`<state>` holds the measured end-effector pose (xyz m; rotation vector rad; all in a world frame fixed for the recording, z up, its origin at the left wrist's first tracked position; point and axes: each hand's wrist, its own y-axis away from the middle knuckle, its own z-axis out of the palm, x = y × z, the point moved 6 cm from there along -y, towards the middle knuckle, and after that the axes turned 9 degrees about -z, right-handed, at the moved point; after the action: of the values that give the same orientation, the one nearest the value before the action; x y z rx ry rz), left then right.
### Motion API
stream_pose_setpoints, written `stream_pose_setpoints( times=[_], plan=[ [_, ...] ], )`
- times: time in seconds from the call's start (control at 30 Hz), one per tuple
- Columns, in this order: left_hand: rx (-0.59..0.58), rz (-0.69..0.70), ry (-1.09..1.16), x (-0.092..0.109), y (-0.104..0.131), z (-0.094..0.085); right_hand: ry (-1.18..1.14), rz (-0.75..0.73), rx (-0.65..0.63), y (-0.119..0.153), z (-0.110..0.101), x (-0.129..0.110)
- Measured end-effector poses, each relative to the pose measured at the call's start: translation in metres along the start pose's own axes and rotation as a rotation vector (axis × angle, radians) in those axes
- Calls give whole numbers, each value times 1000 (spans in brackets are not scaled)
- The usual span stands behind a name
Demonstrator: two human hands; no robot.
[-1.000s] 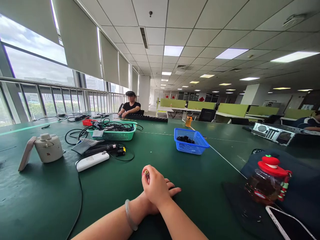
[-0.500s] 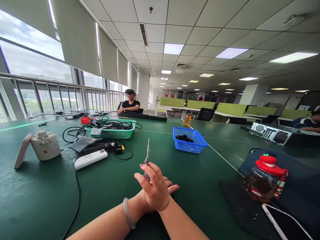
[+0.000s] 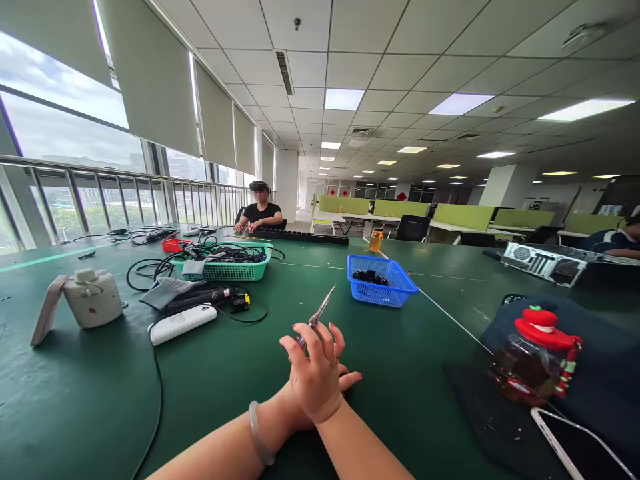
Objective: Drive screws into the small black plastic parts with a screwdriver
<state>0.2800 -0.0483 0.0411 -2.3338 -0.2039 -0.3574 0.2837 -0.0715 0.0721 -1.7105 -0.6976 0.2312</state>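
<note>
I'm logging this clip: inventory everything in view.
Table: 1, green, foreground
Basket: 1, blue, centre
Tray: 1, green, left
Box: 1, red, behind tray
Cables: several, black, left
Oblong device: 1, white, left
Jug: 1, cream, left
Slab: 1, pink, beside jug
Jar: 1, red-lidded, right
Phone: 1, white-edged, lower right
Computer case: 1, silver, right
Bottle: 1, orange, far edge
People: 2, dark-clothed, background
Chairs: several, black, background
Pointed tool: 1, silvery, lower centre
Left hand: 1, bare, lower centre
Right hand: 1, bare, holding tool

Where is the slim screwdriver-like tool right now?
In the head view, the slim screwdriver-like tool is just below centre, held in the right hand, its tip left of the blue basket.
</note>
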Motion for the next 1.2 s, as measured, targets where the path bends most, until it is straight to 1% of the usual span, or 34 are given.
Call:
stream_pose_setpoints(
  times=[0.07, 0.1, 0.2, 0.23, 0.3, 0.37, 0.43, 0.6, 0.7, 0.8, 0.9, 1.0, 1.07, 1.13, 1.2],
  plan=[
    [-25, -49, -81, -4, -4, -6, -29, 41, -9, -1, 2, 0],
    [-43, -69, -114, -6, -6, -8, -63, 22, -42, -1, 6, -3],
    [-97, -139, -157, -17, -8, -14, -202, -141, -219, 6, 26, -22],
    [-133, -157, -167, -21, -8, -14, -237, -163, -277, 10, 33, -26],
    [-232, -166, -184, -27, -9, -10, -282, -142, -366, 19, 46, -29],
    [-295, -141, -183, -29, -8, -4, -300, -97, -399, 27, 55, -28],
    [-289, -105, -173, -28, -7, -1, -309, -75, -379, 31, 58, -27],
    [-183, -17, -173, -23, -4, 1, -303, -68, -281, 31, 56, -27],
    [-158, -17, -178, -24, -5, -4, -292, -68, -263, 29, 53, -26],
    [-169, -25, -179, -24, -7, -9, -277, -61, -250, 27, 50, -26],
    [-154, 5, -151, -19, -7, -13, -209, 19, -220, 25, 45, -23],
    [-86, 56, -98, -12, -4, -12, -106, 161, -163, 23, 36, -16],
    [-44, 84, -51, -10, -2, -9, -69, 194, -120, 20, 28, -13],
    [-33, 120, -4, -13, -1, -3, -76, 154, -88, 17, 21, -14],
    [-56, 188, 36, -16, -2, 3, -119, 64, -65, 13, 16, -17]
  ],
)
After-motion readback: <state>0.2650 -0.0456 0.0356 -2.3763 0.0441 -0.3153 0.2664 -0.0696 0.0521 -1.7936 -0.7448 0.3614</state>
